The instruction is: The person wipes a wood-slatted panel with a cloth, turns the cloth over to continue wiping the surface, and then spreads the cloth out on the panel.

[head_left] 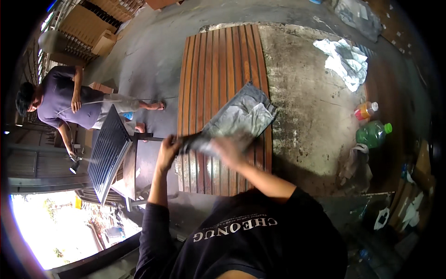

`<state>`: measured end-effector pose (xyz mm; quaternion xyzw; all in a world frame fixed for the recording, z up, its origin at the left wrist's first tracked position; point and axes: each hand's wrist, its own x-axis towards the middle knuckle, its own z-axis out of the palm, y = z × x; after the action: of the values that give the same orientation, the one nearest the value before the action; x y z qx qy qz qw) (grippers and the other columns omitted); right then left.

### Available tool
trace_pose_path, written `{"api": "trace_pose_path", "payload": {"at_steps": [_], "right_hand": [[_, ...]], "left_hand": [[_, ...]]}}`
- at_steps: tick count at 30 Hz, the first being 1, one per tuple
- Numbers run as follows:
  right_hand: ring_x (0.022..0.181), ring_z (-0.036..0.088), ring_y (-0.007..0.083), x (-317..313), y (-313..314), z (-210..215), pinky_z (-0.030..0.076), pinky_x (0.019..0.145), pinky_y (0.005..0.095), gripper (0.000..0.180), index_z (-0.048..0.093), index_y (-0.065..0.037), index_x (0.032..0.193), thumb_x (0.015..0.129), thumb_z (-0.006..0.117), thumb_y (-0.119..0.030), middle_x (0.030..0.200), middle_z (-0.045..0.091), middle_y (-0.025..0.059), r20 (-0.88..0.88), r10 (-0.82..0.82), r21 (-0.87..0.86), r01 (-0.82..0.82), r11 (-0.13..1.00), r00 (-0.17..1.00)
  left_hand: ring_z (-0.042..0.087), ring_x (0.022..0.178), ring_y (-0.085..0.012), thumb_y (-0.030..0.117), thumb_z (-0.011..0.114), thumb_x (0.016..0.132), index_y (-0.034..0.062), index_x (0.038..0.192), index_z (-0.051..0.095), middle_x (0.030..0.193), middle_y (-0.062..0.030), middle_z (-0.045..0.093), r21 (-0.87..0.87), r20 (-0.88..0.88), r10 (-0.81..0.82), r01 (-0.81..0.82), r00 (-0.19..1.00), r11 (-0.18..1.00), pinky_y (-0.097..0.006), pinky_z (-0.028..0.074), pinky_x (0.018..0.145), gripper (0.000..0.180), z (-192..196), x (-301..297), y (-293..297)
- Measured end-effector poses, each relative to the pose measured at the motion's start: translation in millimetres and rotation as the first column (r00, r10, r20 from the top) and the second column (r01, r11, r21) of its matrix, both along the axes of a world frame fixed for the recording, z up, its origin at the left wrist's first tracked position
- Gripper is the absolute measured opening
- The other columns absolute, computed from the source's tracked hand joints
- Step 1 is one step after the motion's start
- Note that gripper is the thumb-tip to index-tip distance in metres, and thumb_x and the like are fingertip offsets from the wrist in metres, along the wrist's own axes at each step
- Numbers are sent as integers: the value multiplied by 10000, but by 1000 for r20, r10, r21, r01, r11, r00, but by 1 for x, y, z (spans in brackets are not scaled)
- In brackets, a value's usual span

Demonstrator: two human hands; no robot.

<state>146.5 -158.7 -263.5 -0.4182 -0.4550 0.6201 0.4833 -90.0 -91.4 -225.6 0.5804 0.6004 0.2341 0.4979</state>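
Note:
A reddish-brown slatted wooden panel [220,60] lies on the worn worktable in front of me. Across its near half stretches a cloth [246,114], dark grey on one side and pale, stained white on the other. My left hand [169,152] is closed on the cloth's twisted near-left end, at the panel's left edge. My right hand [227,152] is over the lower part of the cloth, touching or very close to it; motion smears its fingers. Some slats below the hands look pale and shiny.
On the worktable [302,121], to the right, are a crumpled white cloth [346,63], a small orange-capped bottle [366,110], a green bottle [371,134] and a greyish rag [357,165]. At left, a co-worker [69,100] sprays a dark slatted panel [111,153] on a stand.

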Motion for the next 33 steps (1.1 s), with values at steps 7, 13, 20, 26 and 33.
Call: {"api": "trace_pose_path", "payload": {"at_steps": [7, 13, 20, 26, 33], "right_hand": [[1367, 149, 255, 149, 42, -8, 97, 1110, 382, 786, 191, -55, 1421, 872, 450, -555, 1469, 183, 172, 2, -846, 7, 846, 533, 533], [1379, -73, 304, 123, 46, 31, -105, 1054, 572, 852, 79, -102, 1438, 845, 338, -657, 1496, -52, 147, 597, -695, 620, 319, 717, 401], [1392, -9, 305, 86, 55, -33, -30, 1095, 549, 1081, 175, -124, 1437, 651, 479, -801, 1506, 72, 134, 993, -101, 115, -279, 953, 64], [1394, 0, 293, 128, 63, 2, -19, 1084, 594, 1152, 181, -305, 1434, 487, 577, -828, 1516, 59, 66, 996, -85, 47, -710, 702, -18], [1391, 31, 298, 89, 141, -21, -22, 1080, 601, 1093, 249, -318, 1414, 506, 529, -858, 1515, 69, 62, 999, 41, -33, -877, 480, -15]], "left_hand": [[609, 843, -172, 379, 471, 934, 6, 1217, 463, 978, -110, 632, 162, 327, -56, 3, 944, 987, -297, 464, 740, 468, 65, 141, 67], [497, 1096, -329, 293, 582, 849, 60, 1201, 497, 1189, -167, 517, 474, -523, -40, 330, 851, 817, -415, 410, 908, 430, -34, 116, 38], [372, 1235, -377, 381, 525, 871, 88, 1356, 339, 1381, -189, 345, 455, -698, 344, 19, 629, 890, -456, 331, 999, 597, -95, 12, -10], [528, 1072, -397, 453, 384, 919, 120, 1317, 397, 1187, -209, 548, 152, -579, 143, -66, 802, 986, -431, 426, 896, 519, -82, -30, -9], [571, 921, -440, 513, 380, 899, 117, 1232, 476, 936, -258, 612, 141, -624, 224, -174, 748, 975, -482, 448, 786, 527, -94, -19, 4]]}}
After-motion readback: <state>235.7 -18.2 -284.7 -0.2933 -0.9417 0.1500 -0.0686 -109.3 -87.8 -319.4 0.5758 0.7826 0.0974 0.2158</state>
